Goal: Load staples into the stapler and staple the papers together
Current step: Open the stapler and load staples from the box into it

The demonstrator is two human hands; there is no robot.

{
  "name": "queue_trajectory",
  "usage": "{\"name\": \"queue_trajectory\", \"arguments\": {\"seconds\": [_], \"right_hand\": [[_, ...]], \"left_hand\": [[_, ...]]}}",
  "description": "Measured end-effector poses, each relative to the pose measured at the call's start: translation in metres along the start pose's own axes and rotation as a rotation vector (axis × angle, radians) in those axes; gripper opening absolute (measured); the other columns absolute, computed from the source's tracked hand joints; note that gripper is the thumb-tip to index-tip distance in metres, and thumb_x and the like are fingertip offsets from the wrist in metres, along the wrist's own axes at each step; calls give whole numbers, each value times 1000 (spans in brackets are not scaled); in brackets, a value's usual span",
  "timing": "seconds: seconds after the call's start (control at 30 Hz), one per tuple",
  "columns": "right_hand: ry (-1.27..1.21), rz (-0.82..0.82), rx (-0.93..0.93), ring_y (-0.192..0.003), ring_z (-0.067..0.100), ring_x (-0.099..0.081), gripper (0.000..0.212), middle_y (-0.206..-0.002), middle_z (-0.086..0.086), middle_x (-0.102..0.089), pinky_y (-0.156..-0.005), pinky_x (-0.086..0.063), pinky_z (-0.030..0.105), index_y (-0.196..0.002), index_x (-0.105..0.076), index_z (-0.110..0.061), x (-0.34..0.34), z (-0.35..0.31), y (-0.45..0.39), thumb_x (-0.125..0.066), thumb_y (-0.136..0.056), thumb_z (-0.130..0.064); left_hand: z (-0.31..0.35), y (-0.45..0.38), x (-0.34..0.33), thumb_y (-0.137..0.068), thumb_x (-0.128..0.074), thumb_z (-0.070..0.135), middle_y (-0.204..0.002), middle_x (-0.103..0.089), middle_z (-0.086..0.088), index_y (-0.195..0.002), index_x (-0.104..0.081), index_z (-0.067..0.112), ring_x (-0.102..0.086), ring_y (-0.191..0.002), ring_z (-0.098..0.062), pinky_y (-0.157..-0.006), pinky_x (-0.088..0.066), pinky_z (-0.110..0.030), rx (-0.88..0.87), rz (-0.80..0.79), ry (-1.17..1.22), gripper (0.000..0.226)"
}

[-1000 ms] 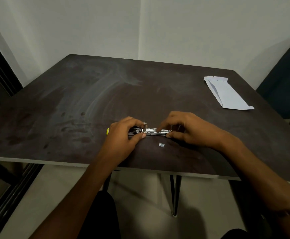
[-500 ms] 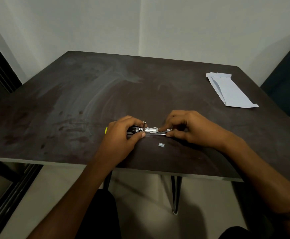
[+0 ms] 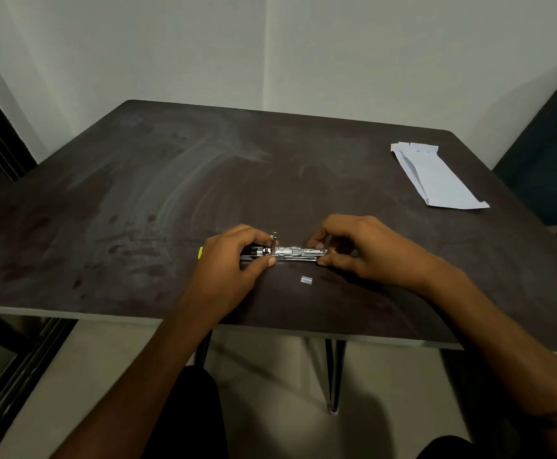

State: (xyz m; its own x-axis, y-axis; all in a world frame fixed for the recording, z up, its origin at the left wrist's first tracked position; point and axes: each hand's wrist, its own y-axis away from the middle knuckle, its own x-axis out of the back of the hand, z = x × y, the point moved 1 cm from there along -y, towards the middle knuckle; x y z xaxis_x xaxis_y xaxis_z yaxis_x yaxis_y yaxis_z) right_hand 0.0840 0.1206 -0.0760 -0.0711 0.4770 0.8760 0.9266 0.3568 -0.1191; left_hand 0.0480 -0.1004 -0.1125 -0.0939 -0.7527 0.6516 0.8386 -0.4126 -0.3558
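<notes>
Both hands hold the stapler (image 3: 283,253) on the dark table (image 3: 138,200). Left hand (image 3: 234,263) grips its left end, thumb on the near side. Right hand (image 3: 363,250) pinches its right end with curled fingers. It lies flat and open, long way going left to right between the hands. A small strip of staples (image 3: 306,280) sits just near the right hand's grip. Papers (image 3: 436,177) lie far off, back and right
</notes>
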Motion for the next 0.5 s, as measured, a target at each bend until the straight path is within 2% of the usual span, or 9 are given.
{"name": "queue_trajectory", "arguments": {"seconds": [0.23,0.37,0.5], "right_hand": [[24,31,47,-79,9,-60,13,-96,-8,-62,-71,-49,21,-99,-68,-21,-6,5,2,-69,-86,-17],[15,2,73,-76,9,-57,16,-98,-8,-59,-70,-45,17,-102,-67,-23,-7,7,1,-66,-88,-16],[-17,-27,82,-76,8,-56,20,-94,-13,-57,-68,-42,12,-103,-65,-26,-4,7,0,-67,-87,-14]], "left_hand": [[-1,0,0,-81,-73,16,-99,-70,7,-97,-71,15,-63,-93,-9,-87,-48,-29,-19,13,-15,16],[-2,0,1,-80,-74,15,-96,-70,9,-94,-71,16,-63,-91,-6,-86,-49,-31,-27,21,-7,14],[-3,0,1,-79,-74,17,-95,-68,14,-93,-72,20,-61,-91,1,-85,-46,-16,-10,8,15,15]]}}
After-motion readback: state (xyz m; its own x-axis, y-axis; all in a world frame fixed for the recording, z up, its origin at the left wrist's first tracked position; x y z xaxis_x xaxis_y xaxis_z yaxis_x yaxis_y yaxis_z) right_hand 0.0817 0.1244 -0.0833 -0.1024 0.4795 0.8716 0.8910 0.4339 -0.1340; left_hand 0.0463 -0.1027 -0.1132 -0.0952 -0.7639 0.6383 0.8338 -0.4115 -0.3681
